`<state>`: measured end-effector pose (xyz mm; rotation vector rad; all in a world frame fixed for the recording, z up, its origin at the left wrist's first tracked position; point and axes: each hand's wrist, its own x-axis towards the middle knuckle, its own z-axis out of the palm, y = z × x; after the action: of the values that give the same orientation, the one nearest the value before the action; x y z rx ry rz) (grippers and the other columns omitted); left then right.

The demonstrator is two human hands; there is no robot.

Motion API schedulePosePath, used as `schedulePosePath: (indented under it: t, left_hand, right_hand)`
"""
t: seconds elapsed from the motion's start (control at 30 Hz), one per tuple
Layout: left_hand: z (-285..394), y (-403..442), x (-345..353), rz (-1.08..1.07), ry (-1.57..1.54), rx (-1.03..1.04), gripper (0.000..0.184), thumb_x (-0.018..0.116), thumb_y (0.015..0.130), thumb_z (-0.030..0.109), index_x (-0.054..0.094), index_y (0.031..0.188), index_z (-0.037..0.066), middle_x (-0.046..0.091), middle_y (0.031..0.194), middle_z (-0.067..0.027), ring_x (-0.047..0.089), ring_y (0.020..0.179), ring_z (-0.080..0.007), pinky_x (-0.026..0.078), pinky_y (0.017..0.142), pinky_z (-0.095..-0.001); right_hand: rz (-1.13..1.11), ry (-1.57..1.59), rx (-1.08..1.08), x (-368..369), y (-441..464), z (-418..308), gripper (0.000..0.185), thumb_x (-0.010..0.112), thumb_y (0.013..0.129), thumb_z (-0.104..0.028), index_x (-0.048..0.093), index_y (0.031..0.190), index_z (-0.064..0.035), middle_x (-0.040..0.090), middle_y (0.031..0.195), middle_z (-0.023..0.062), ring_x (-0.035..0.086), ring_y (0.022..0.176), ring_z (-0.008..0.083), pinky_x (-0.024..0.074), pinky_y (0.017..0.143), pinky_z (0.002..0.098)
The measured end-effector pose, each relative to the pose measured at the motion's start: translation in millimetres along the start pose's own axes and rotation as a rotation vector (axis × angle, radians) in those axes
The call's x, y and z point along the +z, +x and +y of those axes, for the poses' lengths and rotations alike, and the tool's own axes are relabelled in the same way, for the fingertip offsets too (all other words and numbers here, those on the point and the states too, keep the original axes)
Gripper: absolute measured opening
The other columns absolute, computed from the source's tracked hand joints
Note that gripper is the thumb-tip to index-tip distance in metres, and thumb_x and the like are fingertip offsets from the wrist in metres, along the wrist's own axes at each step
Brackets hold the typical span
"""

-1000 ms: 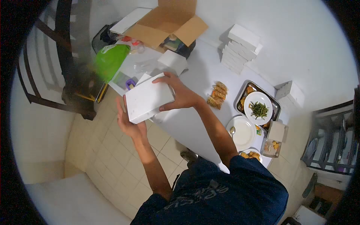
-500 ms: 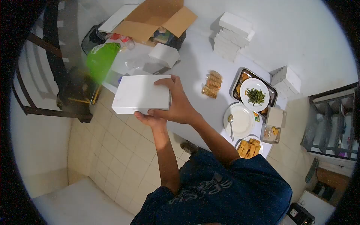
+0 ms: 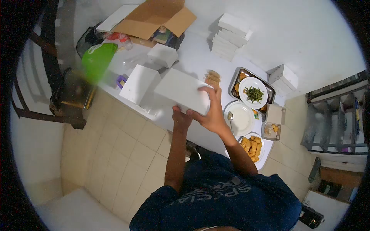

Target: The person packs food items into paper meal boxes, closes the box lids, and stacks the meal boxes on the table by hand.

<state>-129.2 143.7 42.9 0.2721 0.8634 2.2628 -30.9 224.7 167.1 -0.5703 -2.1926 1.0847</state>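
A closed white cardboard box (image 3: 182, 90) is held above the table by both hands. My right hand (image 3: 212, 113) is closed around its right end, fingers on the top and far side, thumb along the near edge. My left hand (image 3: 182, 116) supports the near lower edge, its fingers mostly hidden beneath the box. Left of the held box, another white box (image 3: 140, 82) stands on the table. Beyond it sits a smaller-looking white box (image 3: 163, 55). Plastic-wrapped brown food pieces (image 3: 212, 78) lie just past my right hand, partly covered by it.
On the right are a metal tray (image 3: 236, 79) under a plate of green vegetables (image 3: 253, 94), a white plate (image 3: 243, 121) with a spoon (image 3: 231, 120), fried food (image 3: 251, 148) and an open food box (image 3: 271, 131). White boxes (image 3: 231, 36) are stacked at the back, near an open carton (image 3: 144, 19).
Both hands have carried the white box to the right and turned it. The white box standing on the left of the table has come into view from behind it. The camera view has shifted slightly.
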Motion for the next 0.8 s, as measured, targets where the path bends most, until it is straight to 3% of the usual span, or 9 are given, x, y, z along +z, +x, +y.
schedulePosePath:
  t: [0.1,0.17,0.23,0.3,0.33,0.4,0.5,0.57,0.8]
  left_hand:
    - [-13,-1,2,-0.104,-0.136,-0.009,0.098,0.068,0.077,0.070,0.035,0.146,0.010,0.049,0.140,-0.0083,0.048,0.130,-0.0316,0.040,0.111,-0.0471]
    - [-21,-1,7,0.007,-0.147,-0.130,0.077,0.039,0.094,0.067,0.037,0.146,0.011,0.051,0.138,-0.0150,0.051,0.127,-0.0348,0.043,0.108,-0.0526]
    - [-23,1,7,0.010,-0.092,-0.126,0.065,0.035,0.097,0.058,0.041,0.144,0.013,0.053,0.135,-0.0141,0.053,0.124,-0.0360,0.044,0.106,-0.0545]
    - [-26,4,5,-0.014,-0.610,-0.214,0.061,0.034,0.097,0.056,0.047,0.140,0.013,0.056,0.132,-0.0142,0.056,0.120,-0.0366,0.046,0.101,-0.0559]
    - [-29,9,7,0.004,-0.726,-0.276,0.061,0.035,0.097,0.058,0.050,0.136,0.014,0.059,0.128,-0.0147,0.057,0.117,-0.0371,0.048,0.098,-0.0567]
    - [-43,17,6,0.136,-0.433,-0.235,0.065,0.035,0.096,0.061,0.049,0.138,0.014,0.057,0.131,-0.0137,0.056,0.118,-0.0373,0.044,0.102,-0.0565]
    - [-57,18,-6,0.087,-0.386,-0.205,0.070,0.034,0.096,0.064,0.045,0.142,0.012,0.053,0.137,-0.0141,0.052,0.123,-0.0374,0.041,0.106,-0.0558]
    - [-59,18,-14,0.048,-0.388,-0.187,0.072,0.033,0.097,0.065,0.044,0.144,0.011,0.051,0.140,-0.0145,0.050,0.126,-0.0372,0.040,0.107,-0.0552]
    - [-61,27,-42,-0.043,-0.475,-0.204,0.086,0.036,0.089,0.077,0.042,0.145,0.011,0.046,0.146,-0.0148,0.044,0.133,-0.0376,0.034,0.112,-0.0565]
  right_hand:
    - [0.051,-0.028,0.068,-2,-15,9,0.071,0.087,0.068,-0.022,0.048,0.125,-0.0097,0.038,0.124,0.0206,0.044,0.119,0.0394,0.0394,0.101,0.0464]
    - [0.053,0.002,0.086,-9,-19,20,0.064,0.083,0.073,-0.021,0.048,0.126,-0.0095,0.040,0.123,0.0184,0.044,0.119,0.0356,0.0368,0.103,0.0431]
    - [0.043,0.154,0.198,-13,-25,36,0.055,0.077,0.080,-0.020,0.048,0.125,-0.0089,0.041,0.122,0.0160,0.044,0.120,0.0303,0.0342,0.105,0.0396]
    - [0.060,0.320,0.310,-17,-25,41,0.043,0.070,0.088,-0.027,0.052,0.121,-0.0072,0.048,0.118,0.0114,0.045,0.116,0.0241,0.0335,0.104,0.0368]
    - [0.079,0.453,0.442,-19,-22,49,0.039,0.065,0.091,-0.031,0.054,0.120,-0.0082,0.051,0.115,0.0072,0.045,0.117,0.0202,0.0319,0.105,0.0349]
    - [0.117,0.613,0.622,-19,-16,71,0.037,0.060,0.093,-0.039,0.059,0.117,-0.0104,0.057,0.110,0.0011,0.046,0.117,0.0149,0.0300,0.106,0.0315]
    - [0.118,0.832,0.662,-28,-7,105,0.041,0.060,0.093,-0.041,0.060,0.119,-0.0090,0.059,0.116,0.0038,0.049,0.116,0.0178,0.0316,0.106,0.0317]
    - [0.182,0.932,0.902,-44,9,92,0.051,0.060,0.092,-0.045,0.060,0.124,-0.0060,0.061,0.121,0.0086,0.053,0.115,0.0215,0.0353,0.105,0.0352]
    - [0.083,1.144,1.038,-40,24,159,0.044,0.051,0.097,-0.041,0.059,0.125,-0.0081,0.064,0.122,0.0063,0.060,0.111,0.0211,0.0450,0.098,0.0406]
